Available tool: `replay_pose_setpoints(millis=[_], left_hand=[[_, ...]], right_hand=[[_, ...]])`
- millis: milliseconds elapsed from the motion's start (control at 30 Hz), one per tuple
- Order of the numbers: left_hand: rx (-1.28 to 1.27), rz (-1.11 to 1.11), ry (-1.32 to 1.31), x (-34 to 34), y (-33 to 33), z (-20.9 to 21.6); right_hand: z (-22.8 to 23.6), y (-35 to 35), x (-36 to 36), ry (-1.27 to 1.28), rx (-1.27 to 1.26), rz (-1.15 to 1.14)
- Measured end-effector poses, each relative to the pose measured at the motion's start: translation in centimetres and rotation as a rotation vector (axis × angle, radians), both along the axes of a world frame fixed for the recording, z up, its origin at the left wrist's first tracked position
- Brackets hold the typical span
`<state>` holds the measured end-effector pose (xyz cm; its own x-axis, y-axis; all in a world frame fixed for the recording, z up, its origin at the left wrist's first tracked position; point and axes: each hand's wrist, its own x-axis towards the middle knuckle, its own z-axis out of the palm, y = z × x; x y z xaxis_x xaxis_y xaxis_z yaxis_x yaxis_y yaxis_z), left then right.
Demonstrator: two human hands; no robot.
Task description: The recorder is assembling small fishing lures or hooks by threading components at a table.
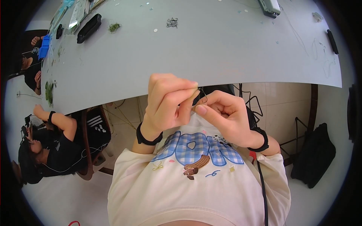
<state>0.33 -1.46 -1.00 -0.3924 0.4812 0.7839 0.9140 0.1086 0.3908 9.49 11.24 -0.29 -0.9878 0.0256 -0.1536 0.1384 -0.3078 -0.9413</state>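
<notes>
In front of my chest, just off the table's near edge, both hands work close together. My left hand (169,100) is closed, its thumb and fingertips pinched at the upper end of a small dark wire hook (204,99). The hook's curved end hangs between the hands. My right hand (226,115) is closed too, thumb against forefinger just below the hook. Whatever lies in that right pinch is too small to make out.
On the grey table (226,49) lie a small pile of dark wire pieces (172,23), a green tangle (114,27), a black tray (89,28) and a stapler-like tool (269,7). A co-worker (56,147) sits at the left; another person (33,67) is beyond. A black bag-like thing (313,156) stands right.
</notes>
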Motion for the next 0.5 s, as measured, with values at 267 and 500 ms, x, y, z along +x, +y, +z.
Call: replay_pose_setpoints(millis=[267, 500], left_hand=[[-0.02, 0.005, 0.025, -0.2, -0.2, -0.1], [-0.042, -0.064, 0.023, -0.2, -0.1, -0.2]], right_hand=[[0.3, -0.3, 0.6, 0.06, 0.076, -0.099], [1.8, 0.4, -0.1, 0.427, 0.644, -0.116]])
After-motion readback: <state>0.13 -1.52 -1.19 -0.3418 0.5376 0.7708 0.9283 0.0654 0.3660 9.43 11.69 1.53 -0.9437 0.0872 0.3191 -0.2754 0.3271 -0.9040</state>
